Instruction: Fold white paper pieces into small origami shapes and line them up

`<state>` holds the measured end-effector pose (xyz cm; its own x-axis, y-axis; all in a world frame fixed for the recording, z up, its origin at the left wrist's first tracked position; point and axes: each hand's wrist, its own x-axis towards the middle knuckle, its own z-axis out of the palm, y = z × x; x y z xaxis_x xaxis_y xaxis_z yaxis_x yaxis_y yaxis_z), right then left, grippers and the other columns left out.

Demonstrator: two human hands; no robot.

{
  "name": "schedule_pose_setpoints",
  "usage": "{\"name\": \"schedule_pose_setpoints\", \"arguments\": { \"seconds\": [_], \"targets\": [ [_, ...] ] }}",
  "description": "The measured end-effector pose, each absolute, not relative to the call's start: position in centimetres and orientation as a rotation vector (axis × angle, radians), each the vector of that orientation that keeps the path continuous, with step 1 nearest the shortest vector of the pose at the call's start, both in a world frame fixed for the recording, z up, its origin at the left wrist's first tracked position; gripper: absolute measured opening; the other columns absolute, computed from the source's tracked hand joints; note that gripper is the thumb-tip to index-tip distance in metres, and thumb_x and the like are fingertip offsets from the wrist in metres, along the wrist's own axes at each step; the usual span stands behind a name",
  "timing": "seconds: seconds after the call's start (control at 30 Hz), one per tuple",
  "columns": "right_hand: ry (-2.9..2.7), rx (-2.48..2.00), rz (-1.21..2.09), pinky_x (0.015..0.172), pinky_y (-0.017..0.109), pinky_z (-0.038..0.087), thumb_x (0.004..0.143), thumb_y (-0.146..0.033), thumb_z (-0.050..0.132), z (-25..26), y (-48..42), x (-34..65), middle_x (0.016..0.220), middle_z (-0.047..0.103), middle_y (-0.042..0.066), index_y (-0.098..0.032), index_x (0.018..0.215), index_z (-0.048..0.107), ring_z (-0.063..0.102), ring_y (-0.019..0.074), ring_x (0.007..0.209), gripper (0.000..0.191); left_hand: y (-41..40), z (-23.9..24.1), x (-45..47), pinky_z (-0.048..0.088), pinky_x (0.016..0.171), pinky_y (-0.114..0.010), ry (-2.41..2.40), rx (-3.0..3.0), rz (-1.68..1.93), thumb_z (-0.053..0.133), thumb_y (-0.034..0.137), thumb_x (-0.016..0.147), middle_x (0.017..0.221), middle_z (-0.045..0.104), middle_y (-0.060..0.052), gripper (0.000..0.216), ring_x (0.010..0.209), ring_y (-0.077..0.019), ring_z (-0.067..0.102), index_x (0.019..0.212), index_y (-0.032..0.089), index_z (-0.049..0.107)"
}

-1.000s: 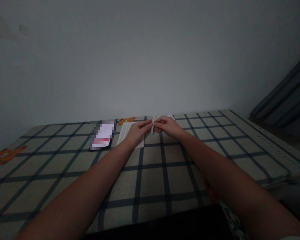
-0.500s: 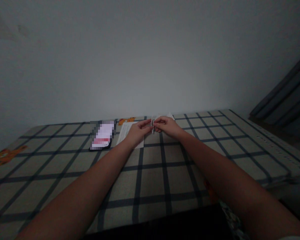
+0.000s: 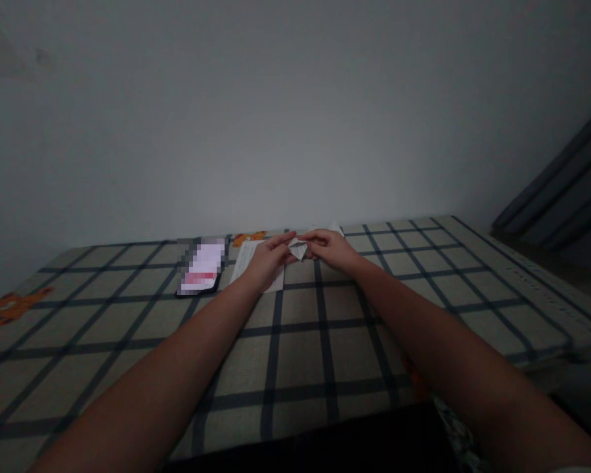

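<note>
Both my hands meet at the far side of a checked surface. My left hand point(image 3: 270, 257) and my right hand point(image 3: 331, 248) pinch a small folded piece of white paper point(image 3: 298, 249) between their fingertips, held just above the cloth. The paper now shows a flat, roughly triangular face. Under my left hand lies a white sheet of paper point(image 3: 250, 257) with faint print.
A phone point(image 3: 201, 267) with a lit, blurred screen lies to the left of the sheet. The beige cloth with dark grid lines point(image 3: 320, 341) has orange cartoon prints point(image 3: 10, 306) on it. A plain wall rises behind; a dark curtain point(image 3: 566, 197) hangs at the right.
The folded paper stood edge-on between my fingers before; now it is turned or opened so a flat face shows. My hands stay in the same spot.
</note>
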<state>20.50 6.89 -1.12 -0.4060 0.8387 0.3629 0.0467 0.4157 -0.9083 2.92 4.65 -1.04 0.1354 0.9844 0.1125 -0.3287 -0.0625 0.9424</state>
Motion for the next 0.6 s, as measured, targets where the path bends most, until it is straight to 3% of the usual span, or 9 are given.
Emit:
{"name": "schedule_pose_setpoints", "arguments": {
  "seconds": [0.2,0.37,0.47,0.6],
  "targets": [
    [-1.849,-0.789,0.892,0.072,0.026,0.049,0.074,-0.014,0.054,-0.8,6.6,20.6,0.094,0.065,0.005,-0.017,0.092,0.068,0.059,0.0113,0.077,0.023,4.4,-0.8,2.7,0.051,0.085,-0.038,0.71,1.16,1.251,0.064,0.022,0.074,0.113,0.063,-0.013,0.043,0.095,-0.0203,0.063,0.117,0.015,0.059],
    [-1.838,-0.827,0.902,0.066,0.024,0.048,0.079,-0.022,0.053,-0.4,6.2,20.5,0.086,0.064,0.004,-0.015,0.087,0.067,0.058,0.0095,0.068,0.017,4.9,-1.7,2.8,0.043,0.096,-0.039,0.731,1.297,1.259,0.073,0.021,0.067,0.124,0.057,-0.013,0.056,0.11,-0.022,0.056,0.121,0.018,0.056],
    [-1.782,-0.817,0.994,0.062,0.023,0.048,0.079,-0.025,0.057,-0.5,6.3,20.4,0.087,0.065,0.005,-0.015,0.097,0.064,0.058,0.0089,0.065,0.022,5.3,-2.1,2.8,0.039,0.1,-0.04,0.819,1.446,1.298,0.075,0.019,0.064,0.125,0.057,-0.013,0.062,0.119,-0.0238,0.049,0.123,0.019,0.055],
    [-1.769,-0.856,1.099,0.059,0.021,0.048,0.077,-0.026,0.061,-0.8,6.6,20.4,0.087,0.066,0.006,-0.014,0.103,0.063,0.057,0.0085,0.063,0.028,5.4,-2.1,2.5,0.044,0.093,-0.042,0.965,1.616,1.271,0.075,0.024,0.064,0.12,0.058,-0.013,0.07,0.101,-0.0227,0.06,0.129,0.02,0.05]
  ]
}}
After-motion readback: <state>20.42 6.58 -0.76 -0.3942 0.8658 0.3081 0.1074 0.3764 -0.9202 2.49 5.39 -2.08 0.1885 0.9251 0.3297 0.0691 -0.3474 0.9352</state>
